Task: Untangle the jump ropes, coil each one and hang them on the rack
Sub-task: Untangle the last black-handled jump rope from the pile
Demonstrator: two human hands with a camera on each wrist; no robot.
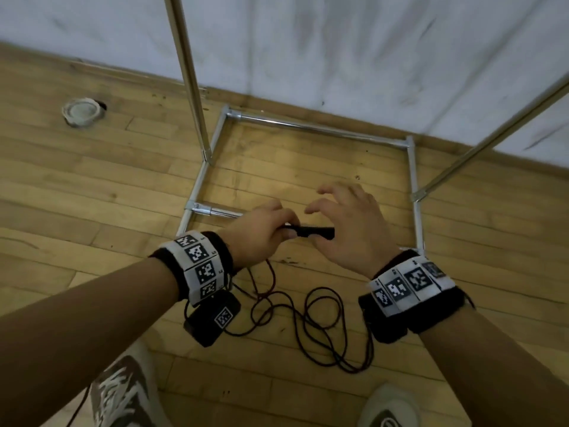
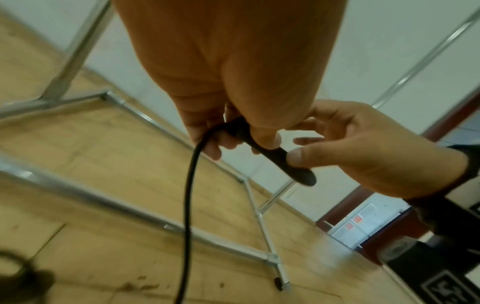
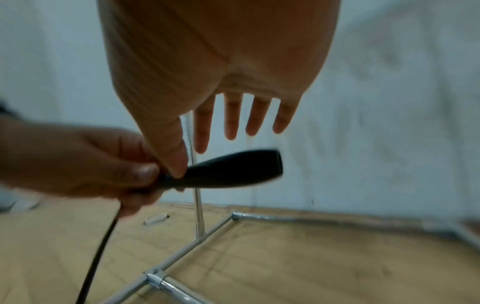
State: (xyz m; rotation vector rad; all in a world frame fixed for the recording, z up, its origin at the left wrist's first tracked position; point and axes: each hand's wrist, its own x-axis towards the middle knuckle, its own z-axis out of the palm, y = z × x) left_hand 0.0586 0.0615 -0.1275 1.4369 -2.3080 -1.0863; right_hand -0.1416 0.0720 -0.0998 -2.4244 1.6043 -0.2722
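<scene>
My left hand (image 1: 271, 232) grips the near end of a black jump rope handle (image 1: 314, 232) at waist height over the rack base. Its black cord (image 2: 189, 195) hangs from that hand to the floor. My right hand (image 1: 335, 211) hovers over the handle's free end, fingers (image 3: 231, 119) straight and spread, with only the thumb touching the handle (image 3: 226, 170). On the floor below my wrists, a dark red rope and a black rope (image 1: 308, 318) lie tangled in loose loops. The other handles are not visible.
The rack is a chrome tube frame; its rectangular base (image 1: 412, 180) lies on the wooden floor by a white wall, with uprights at left (image 1: 191, 87) and right (image 1: 492, 131). A round floor fitting (image 1: 81, 111) sits far left. My shoes (image 1: 123, 392) stand near the ropes.
</scene>
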